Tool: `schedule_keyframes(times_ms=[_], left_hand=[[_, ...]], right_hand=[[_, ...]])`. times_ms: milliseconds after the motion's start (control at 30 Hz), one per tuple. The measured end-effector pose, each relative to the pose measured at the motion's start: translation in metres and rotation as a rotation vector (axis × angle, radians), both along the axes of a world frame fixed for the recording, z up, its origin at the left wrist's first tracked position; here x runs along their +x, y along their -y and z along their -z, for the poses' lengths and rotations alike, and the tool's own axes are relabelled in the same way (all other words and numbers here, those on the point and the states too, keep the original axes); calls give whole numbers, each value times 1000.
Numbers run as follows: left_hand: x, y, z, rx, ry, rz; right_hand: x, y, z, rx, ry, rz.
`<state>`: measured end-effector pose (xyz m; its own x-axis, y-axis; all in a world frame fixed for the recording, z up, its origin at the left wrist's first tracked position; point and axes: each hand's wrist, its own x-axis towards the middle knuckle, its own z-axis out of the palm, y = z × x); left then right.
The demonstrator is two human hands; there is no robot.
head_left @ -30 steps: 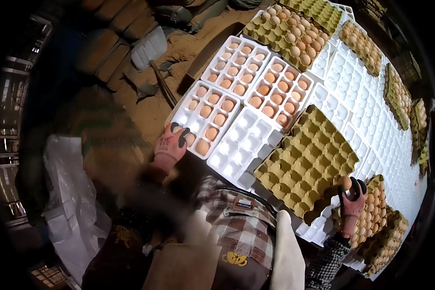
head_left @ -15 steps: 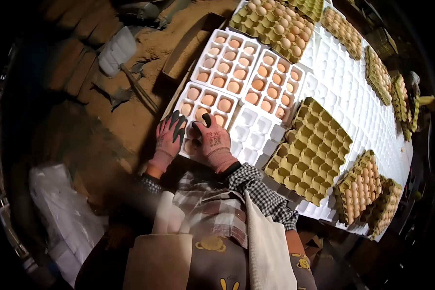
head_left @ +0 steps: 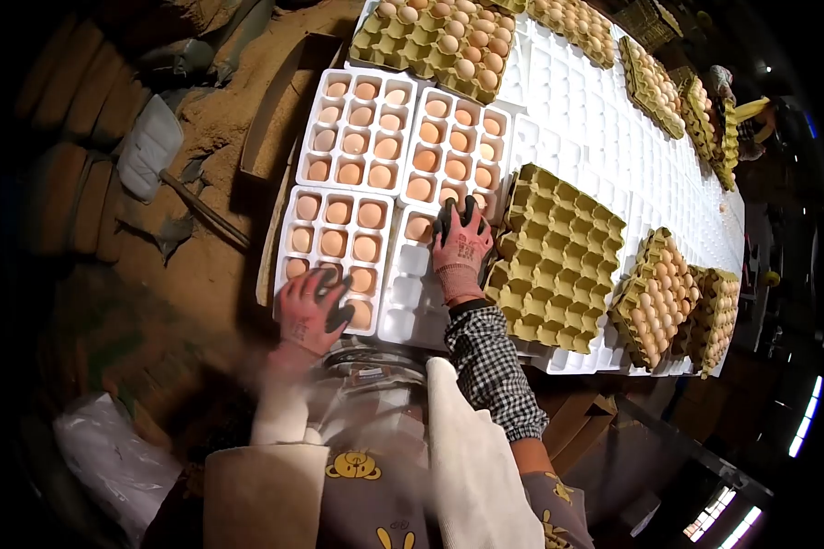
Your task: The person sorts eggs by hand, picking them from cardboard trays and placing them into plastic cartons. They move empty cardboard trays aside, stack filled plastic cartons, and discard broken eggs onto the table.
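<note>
My left hand (head_left: 308, 313), in a pink glove with dark fingertips, rests over the front of a white foam tray (head_left: 384, 206) filled with brown eggs. Its fingers and thumb are spread, with nothing visible between them. My right hand (head_left: 464, 249), gloved alike, reaches over the far end of the neighbouring white tray (head_left: 405, 265). Its fingers bend downward and hide whatever is beneath them. One egg (head_left: 419, 229) sits in that tray's far left compartment, beside my right fingers. The tray's other visible compartments hold no eggs.
Two egg-filled white trays lie beyond my hands. An eggless cardboard egg flat (head_left: 558, 261) leans to the right. Egg-loaded flats (head_left: 657, 297) stand farther right and at the back (head_left: 430, 41). A long-handled scoop (head_left: 152, 146) lies left of the table.
My right hand has moved from the near left tray to the far end of the tray beside it, where one egg now shows. My left hand has shifted toward me. The view has turned.
</note>
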<state>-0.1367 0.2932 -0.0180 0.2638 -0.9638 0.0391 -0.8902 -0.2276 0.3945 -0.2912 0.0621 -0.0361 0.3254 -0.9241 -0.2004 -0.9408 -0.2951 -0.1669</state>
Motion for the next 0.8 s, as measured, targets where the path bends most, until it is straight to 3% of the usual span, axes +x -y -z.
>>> schedule_keyframes(times_ms=[67, 133, 200, 267, 333, 400, 433, 467, 533, 600, 667, 700, 800], left_hand=[[-11, 0, 1, 111, -22, 69], [-13, 4, -9, 193, 58, 73], [-22, 11, -9, 360, 208, 111], [-26, 16, -5, 438, 175, 31], [-33, 15, 3, 327, 139, -85], [-42, 19, 9, 142, 153, -168], [-57, 44, -25, 213, 24, -244], [-66, 44, -8, -129, 251, -212], [-95, 65, -22, -175, 197, -254], [-130, 91, -32, -260, -111, -276], [-167, 113, -30, -280, -163, -237], [-191, 125, -44, -280, -371, -278], [-215, 139, -59, -218, -143, -192]], right_hand=[[-15, -7, 6, 24, 222, -11], [-36, -19, -24, -41, 637, -157], [-72, -29, -79, -108, 592, -284], [-122, -28, -114, -155, 448, -312], [-161, -28, -133, 67, -59, -344], [-208, -23, -81, 96, -176, -458], [-222, -17, -71, -80, -53, -548], [-223, -11, -79, -106, -4, -542], [-231, -1, -92, -298, 241, -551], [-250, 27, -113, -320, 442, -534], [-274, 86, -141, -417, 484, -549], [-282, 119, -152, -472, 428, -553], [-304, 245, -125, -700, 282, -399]])
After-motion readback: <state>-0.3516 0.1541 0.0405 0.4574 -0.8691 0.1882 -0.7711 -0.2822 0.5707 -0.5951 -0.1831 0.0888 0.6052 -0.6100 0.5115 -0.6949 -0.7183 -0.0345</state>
